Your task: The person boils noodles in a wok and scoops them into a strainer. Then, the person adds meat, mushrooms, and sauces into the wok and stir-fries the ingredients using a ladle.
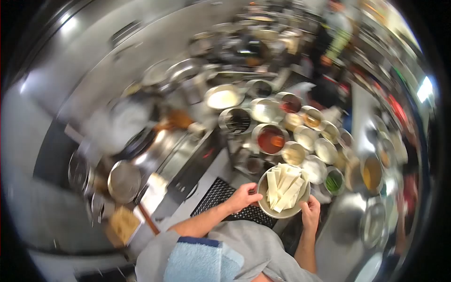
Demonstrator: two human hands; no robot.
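Note:
Between my two hands is a round metal bowl [277, 215] held in front of my body. Flat, pale white strips [284, 185] fill it, some rising above the rim; what food they are I cannot tell. My left hand [243, 197] grips the bowl's left rim, thumb and fingers closed on it. On the opposite side, my right hand [310, 212] is closed on the lower right rim. Just beyond the bowl stand containers, among them one with white contents [314, 169] and one with chopped greens [333, 181].
A steaming wok [127, 124] sits on the stove at the left. Several seasoning pots, one with red liquid [270, 139], crowd the counter ahead. A black perforated mat [213, 195] lies below. Another person [336, 35] stands far back right. Much of the background is smeared by motion.

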